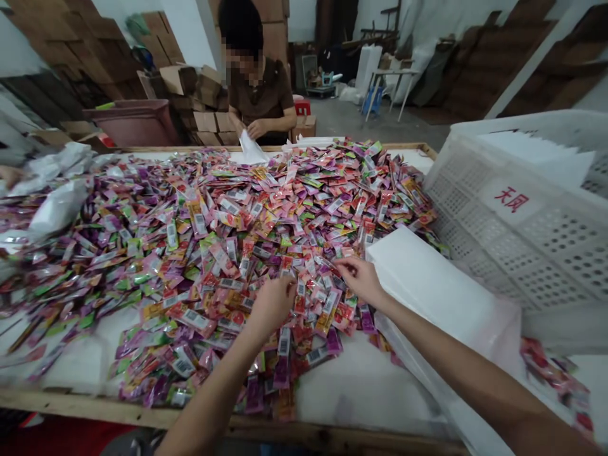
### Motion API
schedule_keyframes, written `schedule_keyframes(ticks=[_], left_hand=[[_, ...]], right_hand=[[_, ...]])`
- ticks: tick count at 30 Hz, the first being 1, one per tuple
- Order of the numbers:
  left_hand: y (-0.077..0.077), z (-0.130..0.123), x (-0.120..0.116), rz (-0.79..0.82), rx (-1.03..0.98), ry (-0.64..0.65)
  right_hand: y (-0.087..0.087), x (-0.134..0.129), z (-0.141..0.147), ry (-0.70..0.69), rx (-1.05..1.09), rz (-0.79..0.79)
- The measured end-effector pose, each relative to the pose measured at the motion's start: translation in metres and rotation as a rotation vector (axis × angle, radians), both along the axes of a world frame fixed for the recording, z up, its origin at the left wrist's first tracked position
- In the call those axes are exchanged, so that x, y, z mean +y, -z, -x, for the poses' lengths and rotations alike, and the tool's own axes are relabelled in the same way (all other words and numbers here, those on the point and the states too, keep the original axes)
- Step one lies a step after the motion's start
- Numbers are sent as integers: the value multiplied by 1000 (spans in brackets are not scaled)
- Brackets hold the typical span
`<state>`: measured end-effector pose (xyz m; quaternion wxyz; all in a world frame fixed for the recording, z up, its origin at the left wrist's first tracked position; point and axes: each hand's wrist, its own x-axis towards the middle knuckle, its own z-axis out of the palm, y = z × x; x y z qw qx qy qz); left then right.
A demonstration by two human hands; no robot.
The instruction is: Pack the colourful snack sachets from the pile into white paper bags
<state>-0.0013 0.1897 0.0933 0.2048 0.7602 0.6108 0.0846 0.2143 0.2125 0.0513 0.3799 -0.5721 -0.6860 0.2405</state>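
A wide heap of small, slim printed packets (228, 256) in pink, red, purple, green and yellow, many with barcodes, lies before me. Low over the heap, my left hand (277, 301) is closed with its fingers curled in. What it holds, if anything, is hidden. To its right, my right hand (363, 280) pinches the end of a small packet (327, 262) between thumb and fingertips. White plastic bags (422, 278) lie flat beneath and beside my right forearm, overlapping the heap's right edge.
A white perforated crate (536, 218) with red characters holds white sheets at the right. Across the wood-edged table (61, 402), a person (261, 95) handles a white bag (251, 150). Crumpled white bags (59, 206) lie left, near another person's hand (10, 176). Cardboard boxes (209, 88) stand behind.
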Motion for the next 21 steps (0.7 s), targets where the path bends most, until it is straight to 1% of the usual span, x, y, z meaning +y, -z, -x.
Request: schedule_keyframes(ticks=[2,4,5,7,9,11,12,13,15,17,18,20,21], left_hand=[[13,-23,1,51,107,19],[26,-39,4,88,176,3],[32,-44,6,102,193,-7],[41,-49,4,124,205,1],[45,-47,-3,146,198,27],[43,-39,-13,159,183,55],[40,-34,-16,163,170,68],[35,-27,-18,164,147,81],[23,-12,-14,154,85,65],[12,1,1,105,20,-37],[9,5,11,64,-3,-109],[10,7,31,-5,17,-237],[16,6,39,-17,54,-255]], right_hand=[[2,11,20,-29,-25,145],[9,17,37,-91,-151,295],[14,17,44,-121,-220,344],[24,14,50,-170,-302,383],[31,6,46,-202,-286,394],[32,1,36,-222,-246,397],[31,0,29,-194,-200,401],[28,2,23,-132,-147,404],[19,11,16,50,-82,391],[10,26,20,189,-128,357],[7,34,27,214,-193,346],[5,50,45,202,-304,376],[6,56,55,190,-338,410]])
